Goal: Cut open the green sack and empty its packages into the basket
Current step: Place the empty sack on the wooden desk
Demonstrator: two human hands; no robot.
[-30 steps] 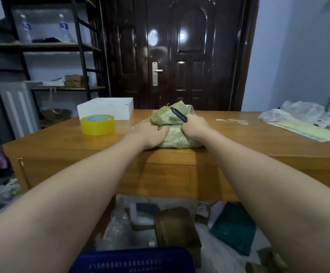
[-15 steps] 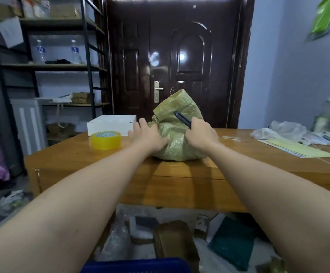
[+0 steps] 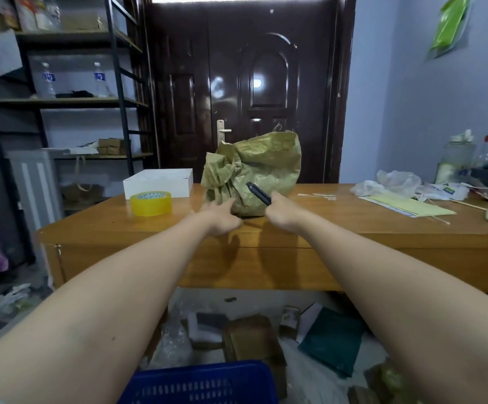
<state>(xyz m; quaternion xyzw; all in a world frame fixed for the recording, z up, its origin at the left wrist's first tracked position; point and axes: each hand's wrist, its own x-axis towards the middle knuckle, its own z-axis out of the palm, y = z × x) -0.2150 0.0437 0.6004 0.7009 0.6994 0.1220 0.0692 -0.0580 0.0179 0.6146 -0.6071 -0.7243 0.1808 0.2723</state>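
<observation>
The green woven sack [image 3: 261, 167] stands upright on the wooden table [image 3: 339, 225], its crumpled top open and frayed. My left hand [image 3: 218, 215] rests at the sack's lower left, fingers spread against its base. My right hand [image 3: 280, 211] is at the sack's lower right, closed around a dark cutter [image 3: 259, 193] whose tip points up and left across the sack's front. The blue basket [image 3: 205, 383] sits on the floor below me at the frame's bottom edge; only its rim and near wall show.
A yellow tape roll [image 3: 150, 203] and a white box [image 3: 158, 183] sit left of the sack. Papers and plastic bags [image 3: 397, 185] lie on the table's right. Packages and wrapping [image 3: 251, 336] litter the floor under the table. Shelving [image 3: 62, 103] stands left, a dark door [image 3: 245, 83] behind.
The sack has gone from squashed under both hands to standing tall. My hands have slid down to its base, and the view has tilted upward.
</observation>
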